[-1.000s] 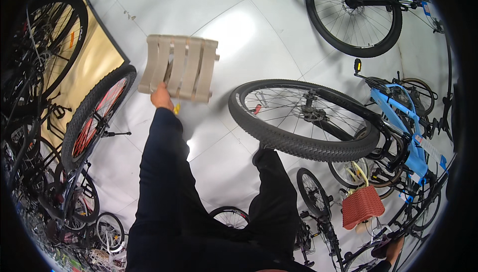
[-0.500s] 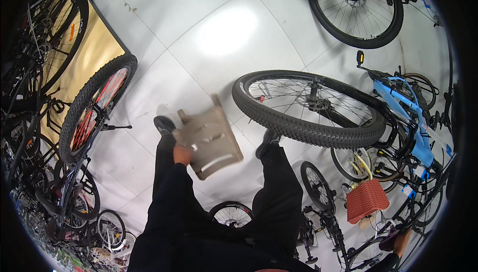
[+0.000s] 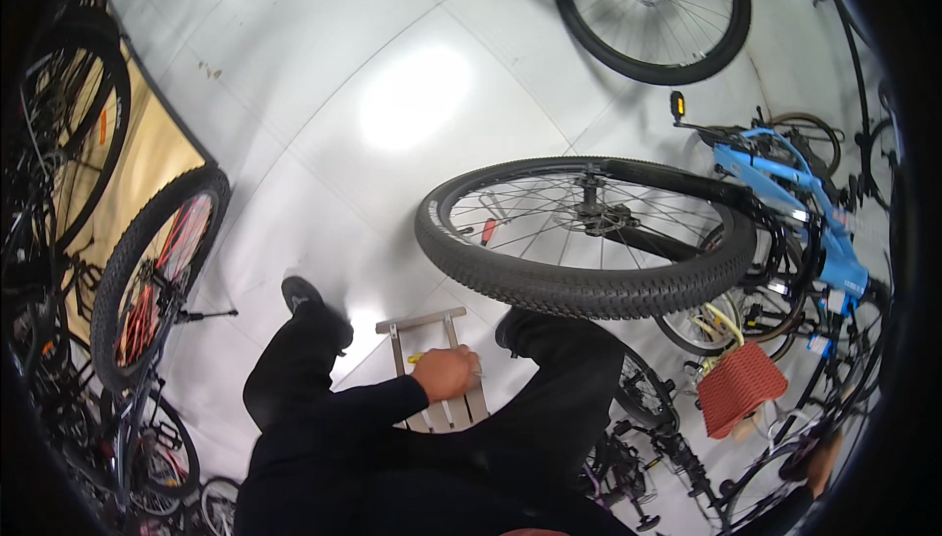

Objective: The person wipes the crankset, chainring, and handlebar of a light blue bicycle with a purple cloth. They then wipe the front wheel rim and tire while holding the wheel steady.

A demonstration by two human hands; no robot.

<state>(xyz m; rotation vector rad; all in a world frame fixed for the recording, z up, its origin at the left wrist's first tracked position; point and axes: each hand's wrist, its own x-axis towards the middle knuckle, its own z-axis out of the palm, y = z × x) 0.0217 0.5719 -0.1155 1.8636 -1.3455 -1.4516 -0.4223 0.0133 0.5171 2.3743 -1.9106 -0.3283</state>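
My left hand (image 3: 446, 374) reaches in from the lower left in a dark sleeve, fingers curled round the frame of a small grey-brown slatted stool (image 3: 422, 321). The stool is low between my legs, its crossbar toward the far side; my lap hides its near end. A little yellow piece (image 3: 416, 357) shows beside the hand, too small to name. Out at the lower right rim, my right hand (image 3: 822, 464) is dim and blurred next to bicycle parts, its fingers unreadable. Just beyond the stool, a black knobbly bicycle wheel (image 3: 559, 281) belongs to a blue bicycle (image 3: 824, 222).
A red-handled tool (image 3: 488, 232) shows through the spokes. A red woven basket (image 3: 741, 389) hangs on a bicycle at right. Another wheel (image 3: 677, 70) stands at the far right. Several bicycles crowd the left, one with a thick tyre (image 3: 118, 291). White tiled floor (image 3: 324, 193) lies between them.
The stool has come nearer my body and turned, its crossbar now facing away. My left hand has moved right with it. My knees are spread wider, and the view has shifted.
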